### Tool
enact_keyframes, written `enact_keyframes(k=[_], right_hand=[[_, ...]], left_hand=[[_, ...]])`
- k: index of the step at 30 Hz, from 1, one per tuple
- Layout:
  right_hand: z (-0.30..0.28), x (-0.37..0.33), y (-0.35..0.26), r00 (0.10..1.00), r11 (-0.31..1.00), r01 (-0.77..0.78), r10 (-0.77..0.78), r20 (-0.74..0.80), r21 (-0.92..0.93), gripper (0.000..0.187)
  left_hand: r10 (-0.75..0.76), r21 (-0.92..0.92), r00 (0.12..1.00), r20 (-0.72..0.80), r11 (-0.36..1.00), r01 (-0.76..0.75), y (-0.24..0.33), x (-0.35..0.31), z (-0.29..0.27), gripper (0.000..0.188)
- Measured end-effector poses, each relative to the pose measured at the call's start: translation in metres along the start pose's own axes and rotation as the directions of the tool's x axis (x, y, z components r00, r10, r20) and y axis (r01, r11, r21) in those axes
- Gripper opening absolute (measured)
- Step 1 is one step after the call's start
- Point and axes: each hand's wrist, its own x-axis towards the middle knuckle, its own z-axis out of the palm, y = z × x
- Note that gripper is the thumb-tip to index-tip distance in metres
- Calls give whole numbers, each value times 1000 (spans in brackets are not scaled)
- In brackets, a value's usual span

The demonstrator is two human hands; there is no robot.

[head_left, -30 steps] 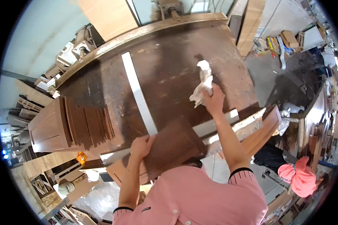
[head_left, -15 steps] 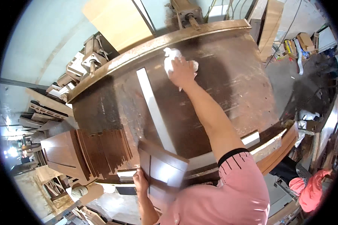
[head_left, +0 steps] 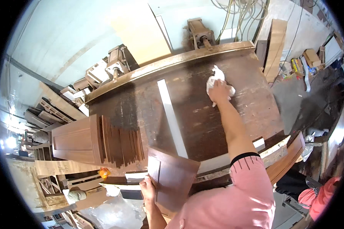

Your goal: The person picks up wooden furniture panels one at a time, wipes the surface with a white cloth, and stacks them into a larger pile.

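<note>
My right hand (head_left: 219,92) presses a bunched white cloth (head_left: 216,73) against the brown worktable (head_left: 202,126), right of its middle, arm outstretched. The fingers lie over the cloth and partly cover it. Close to my body, my left hand (head_left: 147,188) grips the left edge of a brown cabinet door panel (head_left: 176,175), held tilted at the table's near edge. My torso hides its lower right part. A long white strip (head_left: 172,121) lies across the table between the panel and the far side.
Stacked brown panels (head_left: 78,138) stand at the table's left. A raised rail (head_left: 172,60) edges the far side, with clamp screws (head_left: 198,34) behind it. Brown boards (head_left: 286,157) lie along the near right. Another person in a red top (head_left: 320,196) is at lower right.
My right hand has slid the cloth rightward over the table, farther from the white strip. The panel in my left hand has changed its tilt slightly. The whole view has shifted.
</note>
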Motion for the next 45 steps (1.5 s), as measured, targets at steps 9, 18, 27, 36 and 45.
enact_keyframes(k=[9,18,27,36,45], right_hand=[[-53,-174,97,855,975,101,15,-519,195,65],[-45,-385,41,930,135,91,-367,-36,987,58],[-160,-393,-73,957,-502,191,-94,-273,843,69],[-235,-387,-258,914,-369,92,-337,-225,925,51],[-234,-358,-371,902,-328,-59,-422,-91,943,39]], left_hand=[[163,-256,985,52,956,-145,71,32,4,42],[281,-711,952,-119,646,-279,198,95,33,51],[91,-949,951,-295,88,-303,215,64,-100,58],[-61,-965,980,-188,197,-173,134,103,-238,11],[-10,-924,968,-250,302,-235,72,145,-338,14]])
